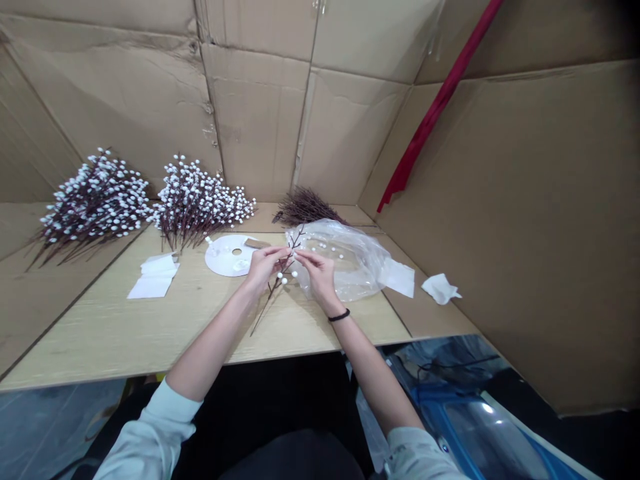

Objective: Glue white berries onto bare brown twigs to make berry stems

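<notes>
Over the table, a thin brown artificial berry stem [270, 297] slants between my two hands. A few white berries sit on its lower twigs, and its upper twigs look bare. My left hand [269, 265] is closed in a pinch around the middle of the stem. Right beside it, the fingertips of my right hand [319, 272] pinch together at a twig, with a white berry [295, 254] between them, partly covered. Behind my right hand, a clear plastic bag [363, 260] lies spread out with loose white berries on or in it.
A white disc [220, 265] with a centre hole lies left of my hands. Two piles of berried stems [100, 197] stand at the back left, and bare brown stems [310, 205] behind the bag. White paper [154, 277] and crumpled tissue [441, 289] lie about. Cardboard walls [260, 113] enclose the table.
</notes>
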The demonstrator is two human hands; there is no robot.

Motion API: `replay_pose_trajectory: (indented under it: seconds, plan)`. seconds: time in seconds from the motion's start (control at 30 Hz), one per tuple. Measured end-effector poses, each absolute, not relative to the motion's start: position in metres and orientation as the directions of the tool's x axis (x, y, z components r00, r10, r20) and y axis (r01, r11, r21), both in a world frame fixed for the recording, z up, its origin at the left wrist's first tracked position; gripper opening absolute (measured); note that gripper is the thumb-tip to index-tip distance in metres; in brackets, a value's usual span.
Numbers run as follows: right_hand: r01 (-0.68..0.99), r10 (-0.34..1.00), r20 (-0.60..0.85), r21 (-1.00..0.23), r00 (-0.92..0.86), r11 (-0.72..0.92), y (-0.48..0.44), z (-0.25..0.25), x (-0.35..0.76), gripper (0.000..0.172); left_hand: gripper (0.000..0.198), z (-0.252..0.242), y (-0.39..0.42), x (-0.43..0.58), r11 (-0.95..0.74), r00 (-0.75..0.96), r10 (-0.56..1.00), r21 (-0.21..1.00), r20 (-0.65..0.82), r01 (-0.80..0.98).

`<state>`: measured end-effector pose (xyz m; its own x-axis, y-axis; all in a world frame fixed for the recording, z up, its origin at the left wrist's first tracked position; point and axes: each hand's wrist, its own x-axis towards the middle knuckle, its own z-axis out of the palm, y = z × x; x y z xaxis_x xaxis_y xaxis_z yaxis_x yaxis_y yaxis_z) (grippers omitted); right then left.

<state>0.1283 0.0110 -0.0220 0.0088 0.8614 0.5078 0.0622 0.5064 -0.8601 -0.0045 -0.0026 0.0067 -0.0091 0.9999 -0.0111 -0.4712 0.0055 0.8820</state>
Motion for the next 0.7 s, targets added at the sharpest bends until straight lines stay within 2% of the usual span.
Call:
replay_pose_trajectory:
  seconds: [0.23,0.37,0.57,0.63,0.7]
  plan:
    - [0.16,0.83,0.558,-0.818,-0.01,0.552,0.009,-0.021,0.13,0.017,0.031,0.006,0.0,-0.006,-0.012,-0.008,1.0,0.914,0.009,-0.405]
    - [0.163,0.844,0.534,-0.838,0.044,0.521,0.008,-0.02,0.13,0.021,0.03,0.002,0.005,-0.008,-0.015,0.024,0.999,0.911,0.027,-0.411]
    - [-0.011,0.859,0.445,-0.886,0.254,0.463,0.014,-0.016,0.133,0.017,0.022,0.009,0.003,-0.009,0.064,0.094,0.995,0.879,-0.021,-0.473]
    - [-0.139,0.892,0.353,-0.905,0.282,0.402,0.018,-0.017,0.134,0.019,0.02,0.012,0.0,-0.007,0.099,0.14,0.99,0.865,-0.034,-0.492]
    - [-0.295,0.937,0.258,-0.9,0.235,0.322,0.022,-0.019,0.134,0.021,0.018,0.013,-0.003,-0.004,0.124,0.183,0.982,0.857,-0.035,-0.5]
